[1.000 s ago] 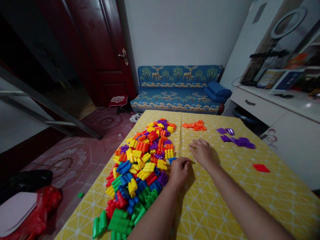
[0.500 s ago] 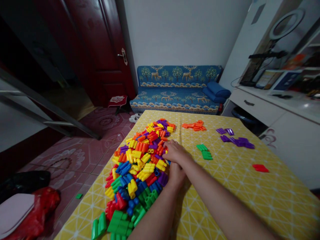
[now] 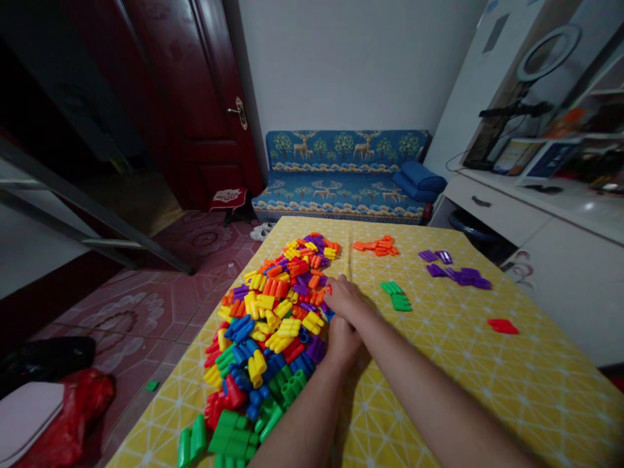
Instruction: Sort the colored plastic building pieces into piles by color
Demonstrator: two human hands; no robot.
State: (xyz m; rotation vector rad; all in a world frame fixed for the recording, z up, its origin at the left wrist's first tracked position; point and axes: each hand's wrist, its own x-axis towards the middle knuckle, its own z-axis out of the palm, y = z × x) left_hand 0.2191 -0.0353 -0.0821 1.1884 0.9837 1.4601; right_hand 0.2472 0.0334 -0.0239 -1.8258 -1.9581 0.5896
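Note:
A long heap of plastic toy building blocks (image 3: 275, 305) in yellow, red, orange, blue, purple and green lies along the left part of the table. At its right edge my right hand (image 3: 343, 298) is closed, with a small red block (image 3: 328, 290) showing at its fingertips. My left hand (image 3: 342, 339) sits just below, close against the right wrist and beside the heap. Its fingers are mostly hidden, and whether it holds anything does not show.
Sorted on the yellow tablecloth (image 3: 419, 370) are orange blocks (image 3: 380, 246), green blocks (image 3: 397, 297), purple blocks (image 3: 463, 276) and a red block (image 3: 503, 326). A green block (image 3: 152, 385) lies on the floor. Behind stands a blue sofa (image 3: 336, 185); a white cabinet (image 3: 517, 208) stands right.
My right hand has shifted slightly at the heap's edge, and a red block now shows at its fingertips. The left hand stays nearly in place. The view has turned a little.

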